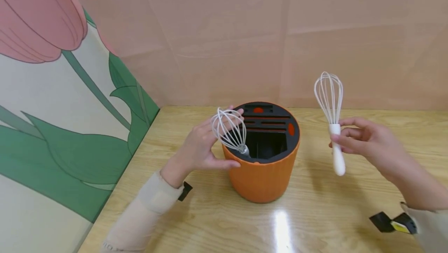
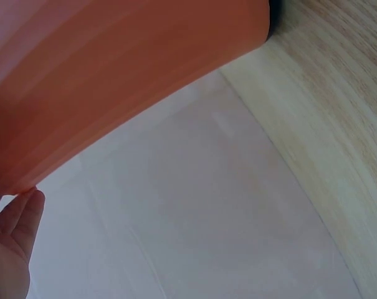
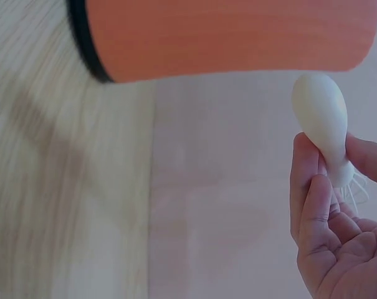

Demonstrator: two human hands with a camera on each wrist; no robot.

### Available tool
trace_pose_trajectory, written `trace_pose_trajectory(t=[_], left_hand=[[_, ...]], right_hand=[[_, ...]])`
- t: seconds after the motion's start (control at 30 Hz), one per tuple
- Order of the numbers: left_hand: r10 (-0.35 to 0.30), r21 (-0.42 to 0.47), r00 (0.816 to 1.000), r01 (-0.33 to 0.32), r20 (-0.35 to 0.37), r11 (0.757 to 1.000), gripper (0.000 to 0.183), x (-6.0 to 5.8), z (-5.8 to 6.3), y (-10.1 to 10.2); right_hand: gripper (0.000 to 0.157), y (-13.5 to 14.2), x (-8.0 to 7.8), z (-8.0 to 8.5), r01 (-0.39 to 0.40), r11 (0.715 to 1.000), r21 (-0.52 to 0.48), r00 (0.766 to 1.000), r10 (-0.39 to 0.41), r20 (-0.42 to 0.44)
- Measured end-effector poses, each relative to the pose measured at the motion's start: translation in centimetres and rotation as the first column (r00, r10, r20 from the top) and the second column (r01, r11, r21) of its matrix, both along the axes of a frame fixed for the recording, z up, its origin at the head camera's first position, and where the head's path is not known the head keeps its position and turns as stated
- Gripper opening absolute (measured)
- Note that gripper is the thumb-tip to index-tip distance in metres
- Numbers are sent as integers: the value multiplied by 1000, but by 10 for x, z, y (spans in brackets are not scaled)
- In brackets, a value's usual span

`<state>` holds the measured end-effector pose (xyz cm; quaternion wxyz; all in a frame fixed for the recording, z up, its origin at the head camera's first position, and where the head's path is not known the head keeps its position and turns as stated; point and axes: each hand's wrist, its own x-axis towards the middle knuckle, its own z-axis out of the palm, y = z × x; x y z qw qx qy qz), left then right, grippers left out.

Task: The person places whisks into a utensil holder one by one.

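Note:
An orange utensil holder (image 1: pixel 260 183) with a black slotted top stands upright on the table. At its left rim, my left hand (image 1: pixel 201 144) holds it, thumb along the front side and fingers toward the back. A whisk (image 1: pixel 229 130) with white wires stands in the holder's large opening, leaning left in front of those fingers; its lower part is hidden inside. To the right, my right hand (image 1: pixel 367 138) pinches a second whisk (image 1: pixel 335 138) by its white handle, wires up, above the table. The right wrist view shows the handle's rounded end (image 3: pixel 320 103) between thumb and fingers.
The light wooden table (image 1: pixel 196 222) meets a pinkish draped backdrop (image 1: pixel 224 43) behind the holder. On the left rises a panel (image 1: pixel 66 128) printed with a large tulip. Black tags (image 1: pixel 383 222) hang by the wrists.

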<state>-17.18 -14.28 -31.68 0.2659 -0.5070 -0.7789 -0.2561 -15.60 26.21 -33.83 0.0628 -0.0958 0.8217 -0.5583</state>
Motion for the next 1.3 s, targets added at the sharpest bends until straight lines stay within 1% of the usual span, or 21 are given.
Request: trace_pose_trajectory(t=[0.13,0.2,0.37,0.67,0.9,1.0,1.03,1.13,1.23,1.3], left_hand=[[-1,2,1000,1,-3,1000,87,-1,0,1],[-4,5,1000,4,-3,1000,87,-1,0,1],[-7,5,1000,7,-6,1000,87,-1,-1,1],[-12,18,1000,13,-6,1000,86,-1,-1,1],[-15,17,1000,15,-11,1000,85,-1,-1,0],[-18,20,1000,18,-4,1000,86,-1,-1,1],[-19,21,1000,19,-2,1000,86,-1,-1,1],[-21,23,1000,20,3,1000,86,-1,-1,1],[-20,25,1000,20,2,999,86,-1,-1,1],[-19,26,1000,19,2,999,86,-1,-1,1]], right_hand=[[29,-7,-1,7,-26,1000,-1,1000,26,-16],[29,-11,-1,10,-44,999,-28,999,43,-25],[30,-19,0,18,-85,988,-132,996,81,-33],[31,-36,1,34,-119,972,-203,992,105,-76],[33,-45,1,45,-144,953,-268,987,120,-104],[34,-49,2,50,-155,935,-319,985,122,-122],[34,-50,2,51,-165,925,-344,983,127,-130],[35,-55,1,55,-213,876,-433,975,160,-154],[35,-61,0,59,-260,829,-495,965,199,-173],[35,-65,0,62,-271,807,-524,962,209,-175]])
